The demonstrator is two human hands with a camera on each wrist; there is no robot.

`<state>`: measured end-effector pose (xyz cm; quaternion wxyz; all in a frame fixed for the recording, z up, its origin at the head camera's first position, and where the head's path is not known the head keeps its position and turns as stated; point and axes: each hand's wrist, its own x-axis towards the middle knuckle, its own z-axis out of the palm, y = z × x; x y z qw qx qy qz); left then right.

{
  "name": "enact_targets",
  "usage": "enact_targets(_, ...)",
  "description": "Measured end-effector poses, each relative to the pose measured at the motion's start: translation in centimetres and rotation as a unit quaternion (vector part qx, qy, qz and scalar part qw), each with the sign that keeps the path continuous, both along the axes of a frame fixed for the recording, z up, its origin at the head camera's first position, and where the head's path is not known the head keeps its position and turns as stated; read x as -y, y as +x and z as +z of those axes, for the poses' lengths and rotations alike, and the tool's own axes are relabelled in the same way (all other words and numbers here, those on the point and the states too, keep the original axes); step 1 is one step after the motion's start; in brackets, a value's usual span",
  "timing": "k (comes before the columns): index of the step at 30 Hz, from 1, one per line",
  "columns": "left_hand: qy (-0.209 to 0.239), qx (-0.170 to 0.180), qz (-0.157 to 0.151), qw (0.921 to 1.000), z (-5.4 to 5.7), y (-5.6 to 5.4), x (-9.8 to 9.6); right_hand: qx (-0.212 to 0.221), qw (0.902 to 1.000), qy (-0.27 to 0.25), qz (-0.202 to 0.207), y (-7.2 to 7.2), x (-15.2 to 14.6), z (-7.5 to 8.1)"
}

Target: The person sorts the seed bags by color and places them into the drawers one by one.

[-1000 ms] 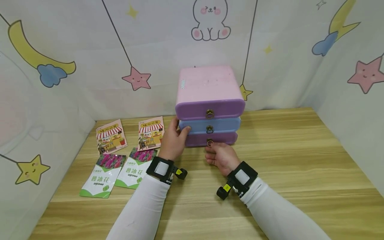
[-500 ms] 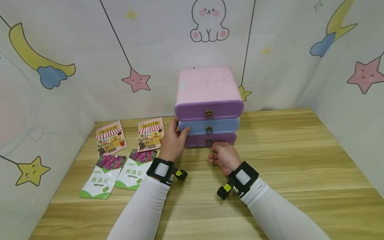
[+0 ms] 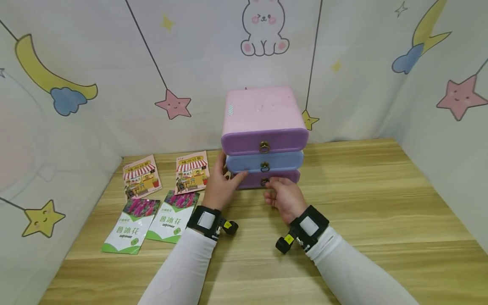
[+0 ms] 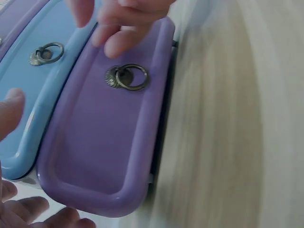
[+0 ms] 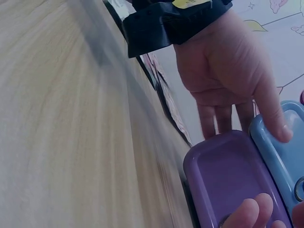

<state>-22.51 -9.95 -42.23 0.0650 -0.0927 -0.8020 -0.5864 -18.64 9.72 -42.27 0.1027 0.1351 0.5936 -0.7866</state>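
Note:
A drawer unit with a pink top (image 3: 263, 112) stands near the back wall, its drawers stacked. Under its upper purple drawer come a blue drawer (image 3: 244, 163) and a bottom purple drawer (image 3: 249, 182), all closed. My left hand (image 3: 221, 186) is at the unit's left side: straight fingers (image 5: 223, 118) beside it, thumb (image 5: 273, 114) over the front. My right hand (image 3: 285, 199), fingers loosely bent, is right by the bottom drawer's knob. In the left wrist view the brass ring pull (image 4: 113, 77) hangs free just below my right fingertips (image 4: 118, 45).
Left of the unit lie two pink shop-print packets (image 3: 142, 176) and two white-and-green flower packets (image 3: 126, 233), partly overlapping, on the wood-grain table (image 3: 381, 220). A printed cloth wall (image 3: 206, 63) rises behind and at both sides.
My right fingers left the bottom ring, drew slightly right, then came back close to it. My left thumb has slid down from the blue drawer's front toward the bottom drawer.

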Motion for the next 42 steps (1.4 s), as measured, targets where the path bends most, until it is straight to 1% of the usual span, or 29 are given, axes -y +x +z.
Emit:
enact_targets(5,-0.004,0.016,-0.004,0.9999,-0.8,0.1,-0.2,-0.009,1.0,-0.001,-0.004,0.0,0.0,0.1)
enact_targets(8,-0.018,0.021,0.001,0.9996,-1.2,0.1,-0.2,-0.016,0.9999,0.001,-0.002,0.1,0.0,0.2)
enact_targets(13,-0.042,0.041,0.011,0.9982,-1.5,0.3,-0.3,-0.035,0.9994,0.002,-0.007,0.1,0.2,0.4)
enact_targets(19,-0.069,0.054,0.024,0.9959,-1.7,0.2,-0.3,-0.055,0.9981,0.007,-0.026,0.1,0.4,0.6)
enact_targets(26,-0.089,0.056,0.027,0.9941,-2.0,-0.1,-0.2,-0.076,0.9961,0.016,-0.042,0.1,0.4,0.6)
enact_targets(37,-0.081,0.066,0.022,0.9943,-2.2,-0.3,0.0,-0.087,0.9955,0.026,-0.03,0.3,0.5,0.9)
enact_targets(42,-0.097,0.076,0.027,0.992,-2.3,-0.3,0.1,-0.086,0.9956,0.027,-0.023,0.4,0.6,1.0)
